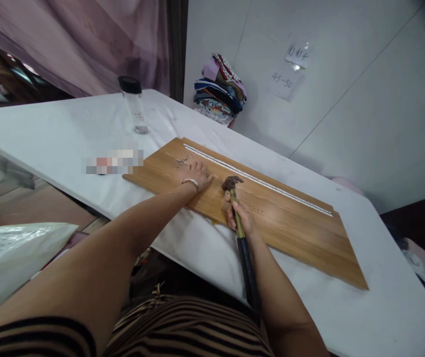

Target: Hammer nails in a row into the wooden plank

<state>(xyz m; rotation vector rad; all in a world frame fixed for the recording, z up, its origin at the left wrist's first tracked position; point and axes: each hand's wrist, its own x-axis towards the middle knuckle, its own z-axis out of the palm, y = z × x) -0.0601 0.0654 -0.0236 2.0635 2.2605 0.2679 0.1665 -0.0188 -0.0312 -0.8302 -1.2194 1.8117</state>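
Note:
A brown wooden board [301, 238] lies flat on the white-covered table. On its left part rests my left hand [198, 173], palm down with fingers spread, beside a small pile of nails [181, 161]. My right hand [245, 218] is wrapped round a claw hammer [239, 230] high on the handle, close below the rusty head. The hammer's black grip points back toward my body, and its head is over the middle of the board. A short row of small dark dots [259, 210] marks the wood right of the hammer; whether they are holes or nail heads I cannot tell.
Two white strips with markings [257, 177] run along the board's far edge. A clear bottle with a black lid [134, 106] stands at the back left, near a blurred-out object [114, 161]. Folded clothes [220, 91] are stacked by the wall. A plastic bag [15, 253] is at lower left.

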